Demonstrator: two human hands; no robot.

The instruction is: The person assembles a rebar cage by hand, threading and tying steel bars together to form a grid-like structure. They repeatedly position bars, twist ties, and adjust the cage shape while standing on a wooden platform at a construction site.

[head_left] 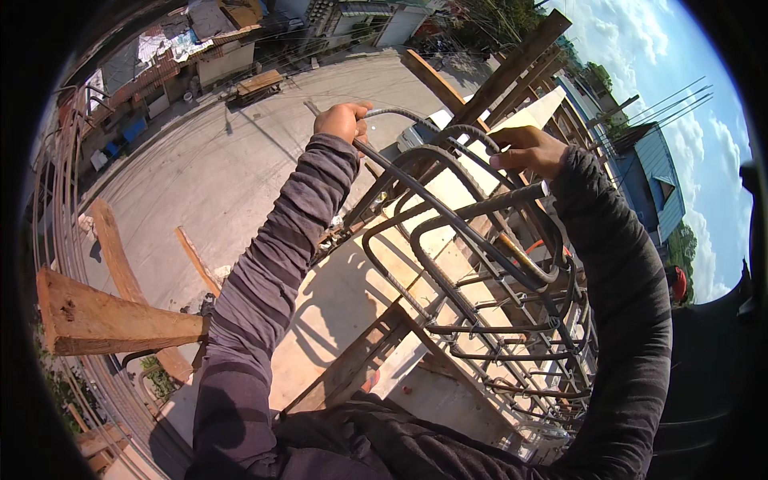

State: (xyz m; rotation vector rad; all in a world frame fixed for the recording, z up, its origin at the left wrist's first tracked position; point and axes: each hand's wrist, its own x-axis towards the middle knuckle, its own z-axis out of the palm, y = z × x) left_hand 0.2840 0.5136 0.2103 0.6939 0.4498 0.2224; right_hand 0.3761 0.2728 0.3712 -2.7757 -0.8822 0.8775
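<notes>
My left hand (342, 122) is closed round one end of a bent rebar stirrup (387, 166), a dark ribbed steel loop. From that hand one side of the loop slants down to the right, across the top of a rebar cage (528, 328). My right hand (528, 150) has its fingers curled over the bent bars at the loop's far right. Its fingertips are partly hidden, and whether it grips one bar or two is unclear. Several more stirrups hang round the long bars of the cage, some with thin wire at the crossings.
Pale plywood (336, 308) lies beneath the cage. Timber posts rise beyond my hands, and a thick wooden beam (120, 314) juts in at the left. Cables run along the left side. Far below is a concrete street (232, 172) with a wooden bench (259, 84).
</notes>
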